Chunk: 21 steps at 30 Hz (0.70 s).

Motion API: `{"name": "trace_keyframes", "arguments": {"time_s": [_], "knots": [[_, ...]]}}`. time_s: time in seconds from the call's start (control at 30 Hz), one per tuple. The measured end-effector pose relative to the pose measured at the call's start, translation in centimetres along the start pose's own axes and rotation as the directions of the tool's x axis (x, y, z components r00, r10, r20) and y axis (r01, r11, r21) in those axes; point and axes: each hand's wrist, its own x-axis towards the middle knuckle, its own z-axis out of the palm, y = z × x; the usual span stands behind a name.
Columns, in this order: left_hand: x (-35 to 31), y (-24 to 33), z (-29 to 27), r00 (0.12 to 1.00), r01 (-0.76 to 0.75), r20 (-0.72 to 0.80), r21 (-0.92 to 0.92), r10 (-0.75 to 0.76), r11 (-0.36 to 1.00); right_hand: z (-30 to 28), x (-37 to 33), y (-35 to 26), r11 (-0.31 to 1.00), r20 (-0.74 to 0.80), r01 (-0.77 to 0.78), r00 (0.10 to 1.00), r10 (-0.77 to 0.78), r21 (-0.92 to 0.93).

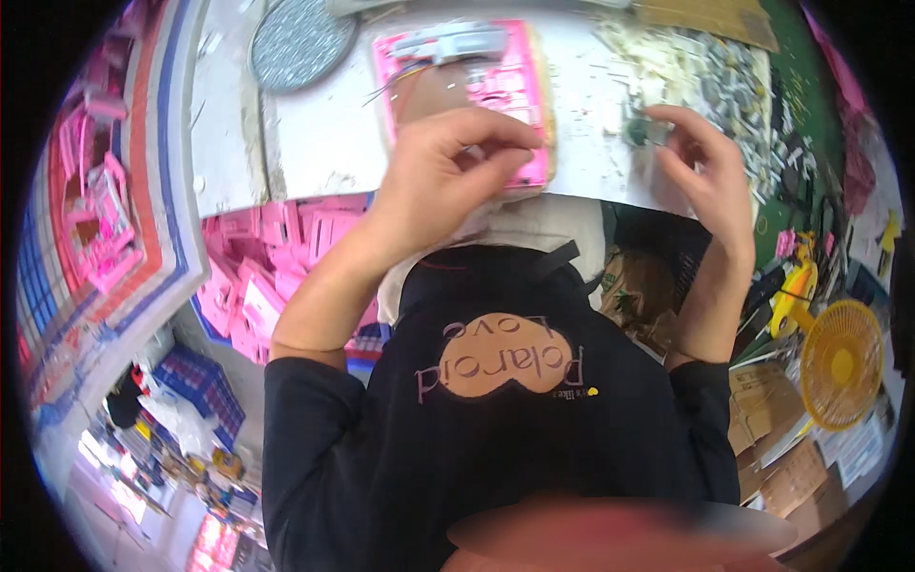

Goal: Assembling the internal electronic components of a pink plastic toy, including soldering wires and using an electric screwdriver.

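A bright pink plastic casing lies on the white tabletop, with a grey plastic part and thin dark wires at its far end. My left hand is over the casing's near side, thumb and forefinger pinched together at its right edge. Whatever those fingertips hold is too small to make out. To the right, my right hand has its thumb and forefinger curled around a small dark green piece, blurred by motion.
Small grey and white plastic parts are heaped at the far right. A round tray of grey bits stands far left. Pink casings fill the space below the table's front edge. A yellow fan stands at right.
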Motion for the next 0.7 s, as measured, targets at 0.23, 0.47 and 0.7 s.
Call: {"name": "trace_keyframes", "arguments": {"time_s": [0.23,0.47,0.7], "knots": [[-1.8,-1.4,1.1,0.993,-0.067,-0.096,-0.011,0.066,0.998,7.6,0.4,-5.4,0.648,0.185,-0.15,0.983,0.014,0.747],[-1.7,-1.5,1.2,0.98,-0.074,-0.194,-0.166,0.042,0.983,8.9,1.5,-6.6,0.447,0.283,-0.258,0.959,0.012,0.857],[-2.0,-1.1,0.7,0.988,-0.084,-0.136,-0.095,0.071,0.992,9.2,1.3,-6.3,0.734,0.154,-0.078,0.987,-0.037,0.674]]}}
